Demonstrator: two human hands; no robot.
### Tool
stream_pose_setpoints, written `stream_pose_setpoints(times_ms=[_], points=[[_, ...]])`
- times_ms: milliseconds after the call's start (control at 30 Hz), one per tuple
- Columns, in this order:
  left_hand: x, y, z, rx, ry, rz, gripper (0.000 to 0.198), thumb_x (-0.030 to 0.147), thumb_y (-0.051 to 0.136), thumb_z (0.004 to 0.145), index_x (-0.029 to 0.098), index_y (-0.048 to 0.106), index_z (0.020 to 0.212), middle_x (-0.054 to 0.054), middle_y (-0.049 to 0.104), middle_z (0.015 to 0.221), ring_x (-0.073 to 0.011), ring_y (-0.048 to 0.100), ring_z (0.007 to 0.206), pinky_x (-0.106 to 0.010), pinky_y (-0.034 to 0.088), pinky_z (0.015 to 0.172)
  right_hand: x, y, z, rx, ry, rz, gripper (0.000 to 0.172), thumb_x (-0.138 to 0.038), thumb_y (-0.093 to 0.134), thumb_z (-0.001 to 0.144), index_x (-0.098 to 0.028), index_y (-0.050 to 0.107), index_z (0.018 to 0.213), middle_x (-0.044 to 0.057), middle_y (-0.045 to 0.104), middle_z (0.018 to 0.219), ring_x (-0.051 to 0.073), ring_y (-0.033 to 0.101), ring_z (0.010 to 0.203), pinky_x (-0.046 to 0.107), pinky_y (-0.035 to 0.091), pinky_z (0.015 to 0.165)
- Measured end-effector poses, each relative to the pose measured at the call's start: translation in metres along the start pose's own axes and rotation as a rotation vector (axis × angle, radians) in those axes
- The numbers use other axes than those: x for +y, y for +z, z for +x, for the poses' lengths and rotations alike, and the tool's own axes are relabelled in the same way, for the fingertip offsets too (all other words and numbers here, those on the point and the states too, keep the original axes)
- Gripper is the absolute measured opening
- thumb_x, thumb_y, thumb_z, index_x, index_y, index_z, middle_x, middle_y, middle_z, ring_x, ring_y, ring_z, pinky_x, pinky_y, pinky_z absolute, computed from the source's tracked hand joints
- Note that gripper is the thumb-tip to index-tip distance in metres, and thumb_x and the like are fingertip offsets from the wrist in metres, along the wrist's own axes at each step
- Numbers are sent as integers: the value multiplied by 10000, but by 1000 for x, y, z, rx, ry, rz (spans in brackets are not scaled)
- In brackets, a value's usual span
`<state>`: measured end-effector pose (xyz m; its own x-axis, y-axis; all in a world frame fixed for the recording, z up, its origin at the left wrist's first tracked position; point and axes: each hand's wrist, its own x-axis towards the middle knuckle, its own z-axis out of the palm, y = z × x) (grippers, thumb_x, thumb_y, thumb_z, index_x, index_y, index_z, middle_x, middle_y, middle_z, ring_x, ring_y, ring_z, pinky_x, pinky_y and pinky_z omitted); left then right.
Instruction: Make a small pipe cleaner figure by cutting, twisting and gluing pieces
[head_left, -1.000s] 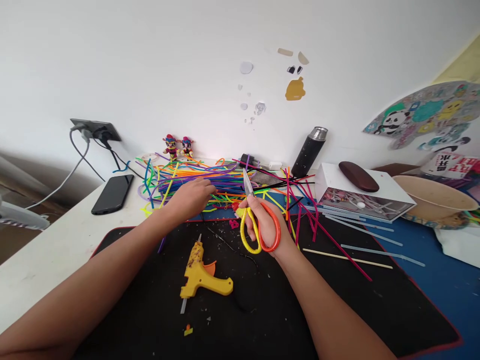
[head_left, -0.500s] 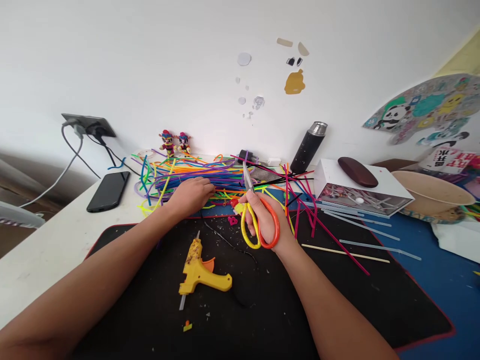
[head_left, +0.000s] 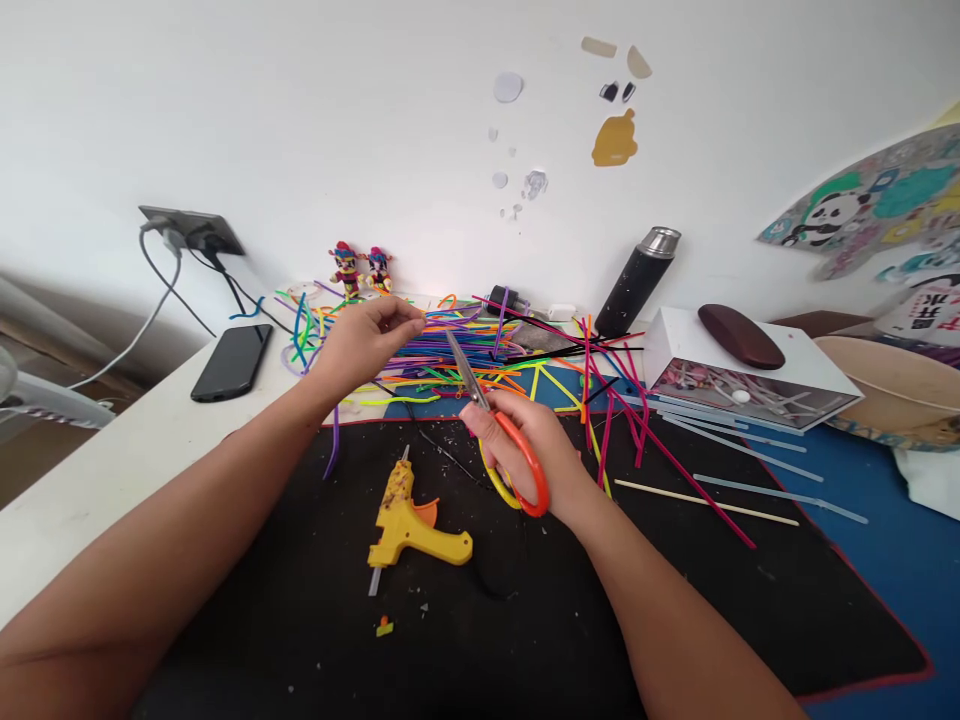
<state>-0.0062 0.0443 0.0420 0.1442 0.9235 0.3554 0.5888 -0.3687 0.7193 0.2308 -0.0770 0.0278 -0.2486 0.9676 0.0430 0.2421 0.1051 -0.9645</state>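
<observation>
Just right of the frame's centre, the right hand [head_left: 536, 440] grips orange-and-yellow-handled scissors [head_left: 531, 458], blades angled toward the upper left. Left of centre, over the heap of coloured pipe cleaners [head_left: 429, 352], the left hand [head_left: 367, 342] holds thumb and fingertips close together, though whether they pinch a stem cannot be told; a yellow glue gun [head_left: 400, 522] lies below.

"Steel-bladed scissors [head_left: 473, 381], red-orange and yellow loop handles?"
"Raised, blades together, tips slanting up-left."
"Heap of thin multicoloured pipe-cleaner stems [head_left: 441, 352]?"
"Loose, mostly sideways, ends splayed, beyond the scissors."
</observation>
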Motion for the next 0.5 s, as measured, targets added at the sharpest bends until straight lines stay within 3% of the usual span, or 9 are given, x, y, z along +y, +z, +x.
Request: stream_pose_setpoints(times_ms=[100, 267, 500], points=[[5, -9, 1, -10, -40, -84, 299, 441, 702, 850, 156, 741, 931, -33, 715, 809, -159, 588, 695, -280, 441, 671, 9, 6, 0, -41, -65, -142, 379, -598, 681, 965, -240, 653, 842, -15, 599, 639, 164, 526, 553, 282, 365, 551], [18, -13, -7, -199, -1, -98, 288, 445, 716, 865, 159, 730, 898, -13, 668, 758, -152, 573, 699, -271, 422, 658, 15, 10, 0, -98, -64, -324, 326, -568, 705, 958, -254, 721, 1043, -34, 580, 645, 157, 476, 550, 284, 325, 553], [29, -14, -13, -191, 86, -98, 280, 445, 711, 893, 165, 715, 885, 17, 574, 672, -130, 502, 633, -255, 373, 593, 1, 7, -1, -169, 64, -566, 488, -583, 726, 927, -261, 709, 1293, 29, 780, 906, 209, 686, 754, 289, 427, 651]])
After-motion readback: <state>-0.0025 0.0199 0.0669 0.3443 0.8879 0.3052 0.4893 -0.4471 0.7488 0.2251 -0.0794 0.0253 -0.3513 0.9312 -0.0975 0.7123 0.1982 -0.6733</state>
